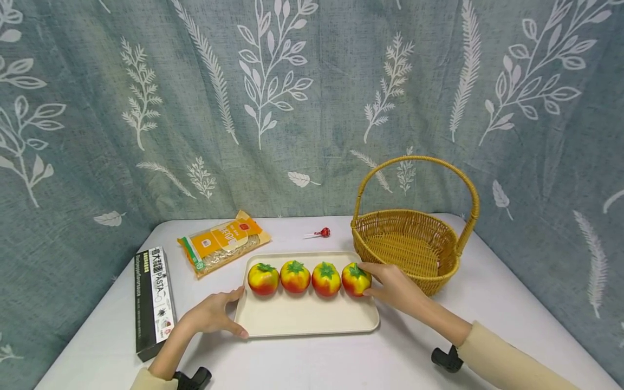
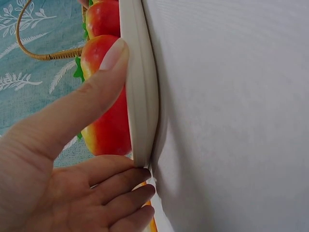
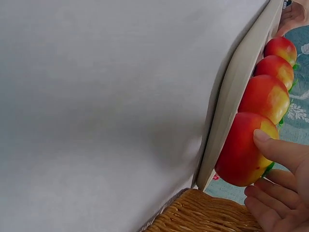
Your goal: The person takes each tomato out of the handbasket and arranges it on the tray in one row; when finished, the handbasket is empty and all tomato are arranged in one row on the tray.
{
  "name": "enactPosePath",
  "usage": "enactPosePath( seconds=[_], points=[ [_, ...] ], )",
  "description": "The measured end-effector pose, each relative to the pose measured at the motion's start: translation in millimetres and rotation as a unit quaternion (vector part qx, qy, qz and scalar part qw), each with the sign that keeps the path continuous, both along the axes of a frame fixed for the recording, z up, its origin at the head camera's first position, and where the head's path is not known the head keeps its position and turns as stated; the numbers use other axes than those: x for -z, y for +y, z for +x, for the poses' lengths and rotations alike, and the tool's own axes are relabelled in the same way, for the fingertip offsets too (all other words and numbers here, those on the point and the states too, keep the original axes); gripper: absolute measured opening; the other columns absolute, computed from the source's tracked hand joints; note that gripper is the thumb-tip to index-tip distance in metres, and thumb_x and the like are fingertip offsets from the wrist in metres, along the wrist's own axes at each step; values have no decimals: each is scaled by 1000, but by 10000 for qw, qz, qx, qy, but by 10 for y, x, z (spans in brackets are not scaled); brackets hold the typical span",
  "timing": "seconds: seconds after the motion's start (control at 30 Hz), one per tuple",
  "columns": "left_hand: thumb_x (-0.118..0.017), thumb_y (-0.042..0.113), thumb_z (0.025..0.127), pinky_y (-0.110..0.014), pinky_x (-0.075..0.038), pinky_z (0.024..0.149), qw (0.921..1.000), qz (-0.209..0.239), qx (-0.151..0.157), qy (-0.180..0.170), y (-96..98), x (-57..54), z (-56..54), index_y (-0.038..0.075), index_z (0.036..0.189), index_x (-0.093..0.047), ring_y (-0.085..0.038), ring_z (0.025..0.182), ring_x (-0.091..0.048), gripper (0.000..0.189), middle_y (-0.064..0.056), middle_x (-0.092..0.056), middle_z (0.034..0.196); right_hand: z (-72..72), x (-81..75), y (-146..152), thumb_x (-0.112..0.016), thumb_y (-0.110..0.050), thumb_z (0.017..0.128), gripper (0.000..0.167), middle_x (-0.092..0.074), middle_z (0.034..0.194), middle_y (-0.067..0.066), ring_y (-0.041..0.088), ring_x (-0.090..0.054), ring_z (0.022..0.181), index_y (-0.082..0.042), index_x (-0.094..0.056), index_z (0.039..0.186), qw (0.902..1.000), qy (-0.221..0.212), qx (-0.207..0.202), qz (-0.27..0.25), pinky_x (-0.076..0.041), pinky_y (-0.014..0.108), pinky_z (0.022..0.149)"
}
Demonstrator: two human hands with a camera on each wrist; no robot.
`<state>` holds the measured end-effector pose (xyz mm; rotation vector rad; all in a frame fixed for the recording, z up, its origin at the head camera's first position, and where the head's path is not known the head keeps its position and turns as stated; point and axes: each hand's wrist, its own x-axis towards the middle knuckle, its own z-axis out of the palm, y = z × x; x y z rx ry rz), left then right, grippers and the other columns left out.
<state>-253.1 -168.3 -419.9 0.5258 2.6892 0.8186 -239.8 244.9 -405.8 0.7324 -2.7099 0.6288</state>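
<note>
Several red-and-yellow persimmons with green leafy tops, the left one (image 1: 264,279) among them, stand in a row along the far side of a cream tray (image 1: 307,319). My right hand (image 1: 392,284) grips the rightmost persimmon (image 3: 244,150), thumb on its near side and fingers around the back. That fruit still sits in the row, beside its neighbour (image 1: 326,279). At the tray's left end, my left hand (image 1: 214,313) spreads around the near corner. Its thumb (image 2: 96,89) touches the rim, and the other fingertips rest against the end of the tray.
A wicker basket (image 1: 358,238) with a tall handle stands right behind the tray, close to my right hand. Back left lies an orange-and-clear food packet (image 1: 224,242). A black-and-white pasta box (image 1: 155,300) is left of my left hand. A red lollipop (image 1: 322,233) lies behind the tray.
</note>
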Motion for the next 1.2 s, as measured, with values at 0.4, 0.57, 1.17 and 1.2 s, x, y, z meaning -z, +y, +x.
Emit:
enactPosePath(
  seconds=[0.4,0.57,1.17,1.2],
  points=[
    [-93,34,55,-59,-30,108,10000,-9,-60,-13,11,30,10,-6,140,-44,-45,132,-37,106,-25,-42,144,-52,61,-3,-84,-6,71,57,-65,119,19,31,-64,105,4,-62,123,9999,-26,108,-98,-55,39,84],
    [-93,34,55,-59,-30,108,10000,23,-64,-1,16,40,29,-6,140,-44,-45,132,-37,105,-25,-42,144,-62,89,-2,-84,-8,73,56,-66,118,18,24,-65,94,3,-63,123,9995,-63,145,-256,-56,38,79],
    [-92,37,58,-58,-31,108,10000,23,72,7,6,-3,23,-7,141,-41,-45,133,-37,107,-27,-41,144,-48,65,1,-82,-11,76,54,-67,114,19,12,-51,64,3,-63,124,9982,14,361,-471,-45,23,59],
    [-91,37,59,-58,-31,107,9999,64,125,38,-6,-24,20,-7,142,-40,-45,133,-37,107,-28,-41,144,-41,59,9,-83,-12,76,55,-67,114,20,10,-49,60,3,-62,124,9980,12,376,-511,-45,23,58]
  ],
)
